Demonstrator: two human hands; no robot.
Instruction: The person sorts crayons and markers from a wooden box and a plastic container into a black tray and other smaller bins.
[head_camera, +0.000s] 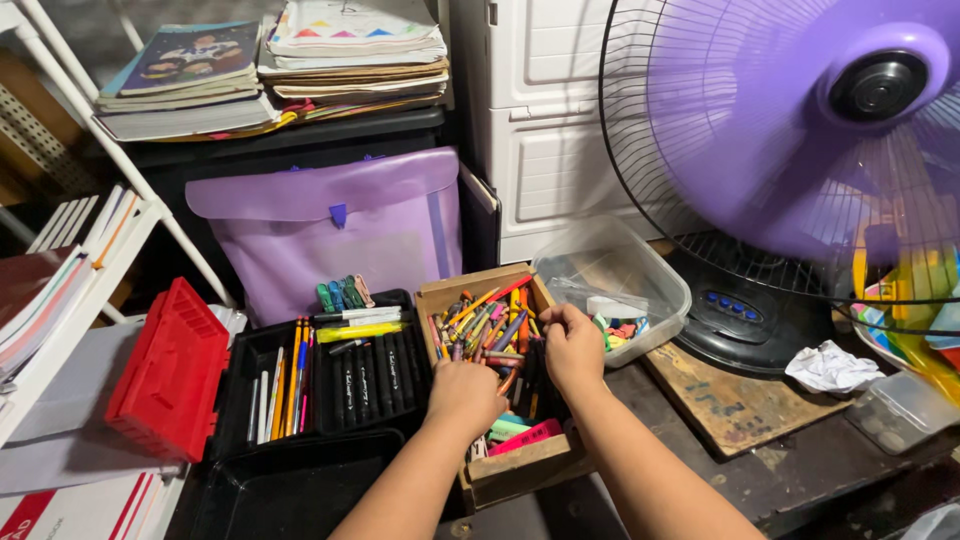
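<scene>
A small cardboard box (520, 466) full of several crayons (487, 325) and coloured pencils sits in front of me. My left hand (463, 393) reaches into its near left part, knuckles up, fingers buried among the crayons. My right hand (571, 344) is over the box's right side, fingers curled and pinched down among the crayons; what it grips is hidden. Left of the box stands a black organiser tray (300, 440) with a row of black markers (375, 375), pencils (290, 375) and a yellow highlighter (358, 331).
A clear plastic tub (640, 262) with small bits sits right of the box. A purple fan (800, 120) stands at the right, crumpled paper (832, 368) by its base. A red lid (165, 370), a purple envelope folder (330, 225), book stacks (270, 70) and a white shelf (60, 330) lie left and behind.
</scene>
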